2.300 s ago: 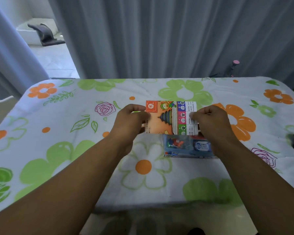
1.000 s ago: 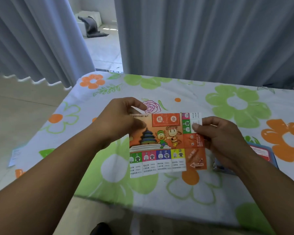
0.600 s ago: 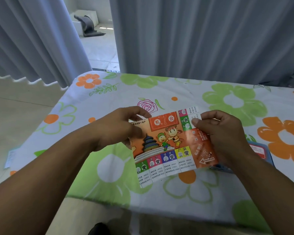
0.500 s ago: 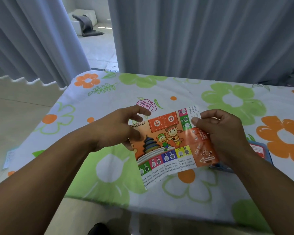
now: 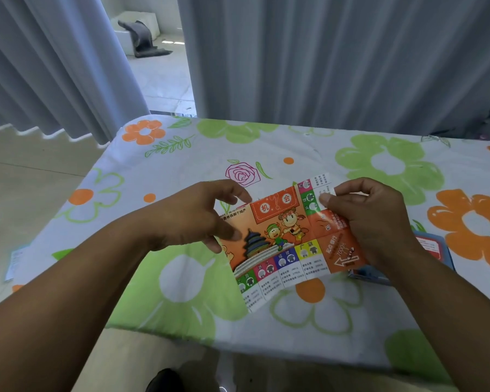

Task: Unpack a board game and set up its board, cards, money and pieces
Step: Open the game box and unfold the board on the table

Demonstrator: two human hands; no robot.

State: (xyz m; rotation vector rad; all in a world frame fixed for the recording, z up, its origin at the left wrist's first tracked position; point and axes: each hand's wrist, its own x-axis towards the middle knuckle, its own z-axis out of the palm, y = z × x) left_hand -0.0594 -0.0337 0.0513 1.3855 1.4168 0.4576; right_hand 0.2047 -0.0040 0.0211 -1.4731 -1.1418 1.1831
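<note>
Slip (image 5: pixel 13 264): white printed paper lying on the tiled floor, left of the table's left edge.
Table (image 5: pixel 111 193): draped in a white cloth printed with green and orange flowers, with grey curtains (image 5: pixel 337 60) hanging along its far side.
Left hand (image 5: pixel 198 219): pinches the left edge of the game board, thumb on the printed face, index finger stretched out above.
Game board (image 5: pixel 283 239): orange printed sheet, partly unfolded and tilted, held up over the middle of the table between both hands, its near-left corner drooping.
Right hand (image 5: pixel 371 222): grips the right side of the game board, thumb pressed on the front, fingers curled behind.
Game box (image 5: pixel 433 250): blue, flat on the table, mostly hidden under the right wrist.
</note>
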